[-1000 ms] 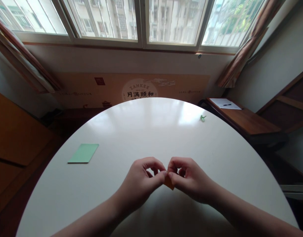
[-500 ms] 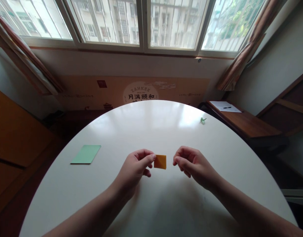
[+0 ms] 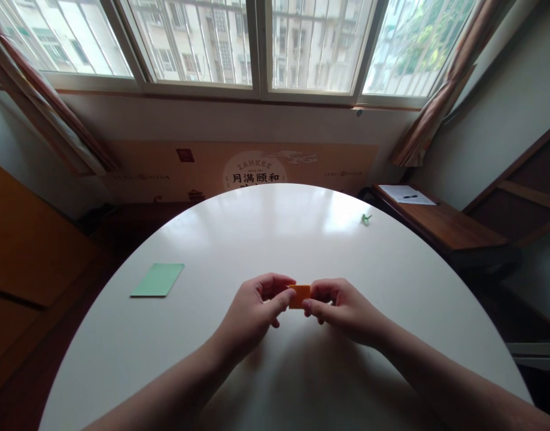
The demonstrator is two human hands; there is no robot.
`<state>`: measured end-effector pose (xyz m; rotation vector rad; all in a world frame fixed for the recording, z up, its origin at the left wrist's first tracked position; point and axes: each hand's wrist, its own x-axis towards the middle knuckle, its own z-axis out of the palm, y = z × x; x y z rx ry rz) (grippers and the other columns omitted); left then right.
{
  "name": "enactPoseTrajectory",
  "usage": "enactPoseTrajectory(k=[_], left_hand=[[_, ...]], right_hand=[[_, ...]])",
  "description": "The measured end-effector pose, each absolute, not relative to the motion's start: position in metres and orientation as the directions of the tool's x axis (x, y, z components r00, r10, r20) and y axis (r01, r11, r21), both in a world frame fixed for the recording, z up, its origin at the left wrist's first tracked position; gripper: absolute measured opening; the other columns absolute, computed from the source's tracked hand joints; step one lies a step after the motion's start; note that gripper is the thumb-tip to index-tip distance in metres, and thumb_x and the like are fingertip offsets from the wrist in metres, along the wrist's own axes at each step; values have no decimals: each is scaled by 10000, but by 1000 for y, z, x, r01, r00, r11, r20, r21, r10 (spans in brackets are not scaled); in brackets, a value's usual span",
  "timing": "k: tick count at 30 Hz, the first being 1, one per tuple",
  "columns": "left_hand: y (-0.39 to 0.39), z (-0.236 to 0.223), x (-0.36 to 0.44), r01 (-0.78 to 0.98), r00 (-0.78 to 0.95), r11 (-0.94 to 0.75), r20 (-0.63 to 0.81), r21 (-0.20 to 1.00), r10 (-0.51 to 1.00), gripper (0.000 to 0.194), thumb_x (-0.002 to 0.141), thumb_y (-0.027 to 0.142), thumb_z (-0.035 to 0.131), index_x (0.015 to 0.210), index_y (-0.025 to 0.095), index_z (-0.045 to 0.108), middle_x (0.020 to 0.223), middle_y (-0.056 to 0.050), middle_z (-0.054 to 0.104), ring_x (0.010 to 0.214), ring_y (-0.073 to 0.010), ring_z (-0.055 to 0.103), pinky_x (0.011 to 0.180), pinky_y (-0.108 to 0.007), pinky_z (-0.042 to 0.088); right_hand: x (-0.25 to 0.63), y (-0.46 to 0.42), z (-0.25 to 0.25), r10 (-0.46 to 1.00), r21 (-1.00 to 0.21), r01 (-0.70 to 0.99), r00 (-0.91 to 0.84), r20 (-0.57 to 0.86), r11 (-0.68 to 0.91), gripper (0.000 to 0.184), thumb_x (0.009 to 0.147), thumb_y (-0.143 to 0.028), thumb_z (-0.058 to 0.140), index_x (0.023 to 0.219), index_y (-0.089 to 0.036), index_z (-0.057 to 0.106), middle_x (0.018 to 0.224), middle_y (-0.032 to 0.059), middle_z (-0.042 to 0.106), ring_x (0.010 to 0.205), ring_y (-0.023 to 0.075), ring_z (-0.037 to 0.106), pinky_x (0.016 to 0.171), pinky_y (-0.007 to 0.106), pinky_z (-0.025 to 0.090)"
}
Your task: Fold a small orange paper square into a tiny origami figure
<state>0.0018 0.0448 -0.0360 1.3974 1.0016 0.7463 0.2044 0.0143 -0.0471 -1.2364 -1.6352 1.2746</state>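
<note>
A small orange square of folded paper (image 3: 298, 296) is held up between my two hands, above the white table. My left hand (image 3: 262, 304) pinches its left edge between thumb and fingers. On the other side, my right hand (image 3: 336, 304) grips the lower right corner with the thumb in front. The fingers behind the paper are partly hidden. To the left lies a stack of light green square paper (image 3: 158, 280), flat on the table.
The round white table (image 3: 239, 233) fills the space before me. Near its far right edge sits a small green twisted item (image 3: 366, 219). Beyond it, a wooden side table (image 3: 458, 228) carries a white sheet (image 3: 398, 193) with a pen. Windows and curtains stand behind.
My right hand has moved left and closed on the orange paper, which it did not touch before. My left hand and the paper have shifted slightly to the right.
</note>
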Motion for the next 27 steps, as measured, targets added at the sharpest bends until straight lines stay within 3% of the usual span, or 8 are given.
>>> enactPoseTrajectory(k=[3, 9, 17, 20, 27], left_hand=[[46, -36, 3, 133, 450, 67, -120, 989, 885, 266, 816, 342, 729, 976, 129, 722, 851, -79, 744, 717, -181, 649, 500, -223, 488], [42, -30, 5, 103, 449, 111, -146, 988, 881, 205, 801, 312, 749, 878, 126, 715, 759, -47, 713, 644, -141, 598, 492, -208, 485], [37, -32, 6, 49, 425, 126, -135, 991, 895, 267, 802, 309, 759, 1005, 149, 694, 791, -49, 739, 690, -161, 625, 507, -217, 508], [36, -31, 5, 43, 381, 67, -79, 997, 921, 282, 806, 305, 739, 1043, 156, 704, 829, -69, 763, 704, -178, 646, 510, -232, 515], [30, -29, 5, 81, 288, -151, 122, 985, 950, 189, 778, 202, 680, 929, 178, 790, 820, -55, 775, 611, -162, 658, 528, -259, 524]], right_hand=[[205, 14, -47, 957, -965, 250, -289, 10, 86, 203, 896, -329, 689, 837, -137, 720, 776, 49, 699, 692, 144, 607, 614, 248, 477], [201, 9, -46, 983, -991, 120, -184, 28, 51, 265, 902, -422, 694, 921, -158, 703, 782, 48, 673, 674, 161, 640, 388, 167, 421], [199, 6, -48, 994, -998, 9, -84, 68, 69, 237, 873, -368, 742, 993, -181, 663, 829, 53, 722, 638, 154, 659, 358, 152, 438], [198, 5, -48, 994, -996, -6, -70, 86, 86, 231, 864, -365, 752, 962, -174, 666, 808, 50, 719, 605, 145, 649, 349, 152, 432], [194, 3, -49, 993, -993, -57, -51, 109, 106, 227, 863, -365, 747, 968, -178, 674, 783, 40, 708, 574, 135, 643, 351, 155, 432]])
